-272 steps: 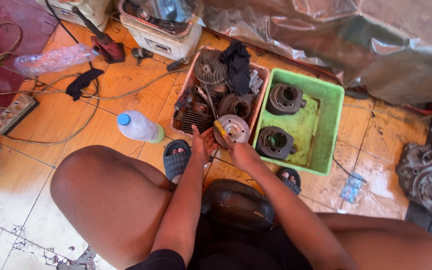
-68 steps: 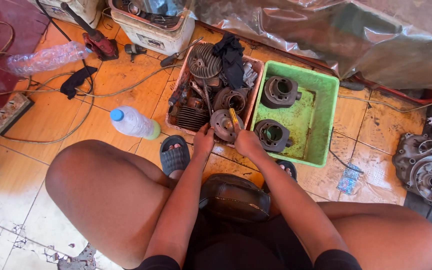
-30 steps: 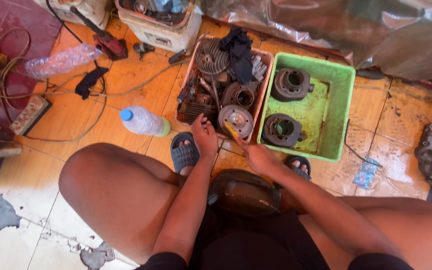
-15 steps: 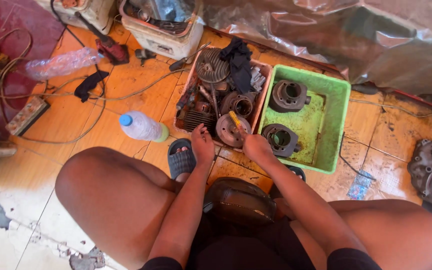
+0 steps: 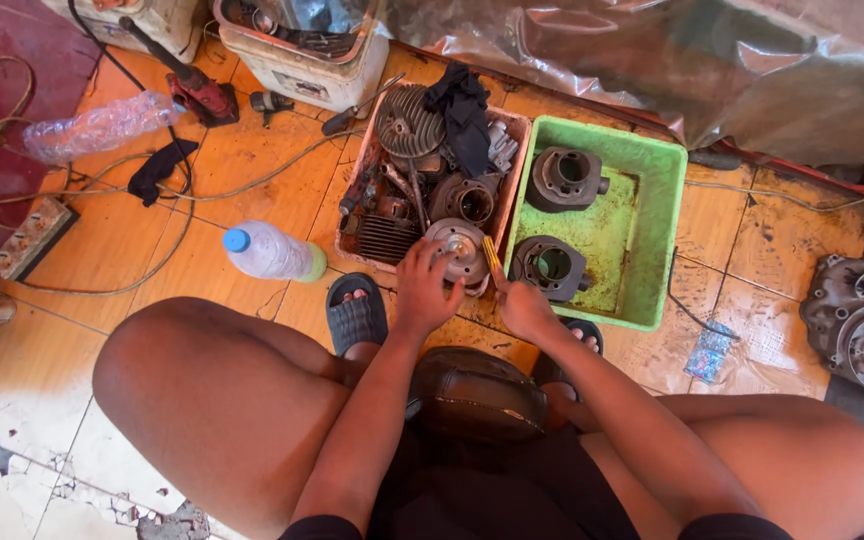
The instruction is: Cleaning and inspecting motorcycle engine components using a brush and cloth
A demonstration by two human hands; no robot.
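- The pink tray just beyond your left hand is packed with dark engine parts: a finned cylinder head, a black rag, a ribbed block and a bored cylinder.
- The green tray, just beyond your right hand, holds two dark cylinder castings, one behind the other, on its stained floor.
- Your left grip is curled around the near edge of a round grey metal part, which rests on the front rim of the pink tray, right at your fingertips.
- Your right grip is closed on a thin yellow-handled tool; its tip points up beside the round part, between the two trays.
- Left of your left hand, a clear plastic bottle with a blue cap and green base lies on its side on the orange floor tiles; a second, crushed clear bottle lies farther left.
- Well right of your right hand, a small blue-patterned packet lies flat on the tiles.
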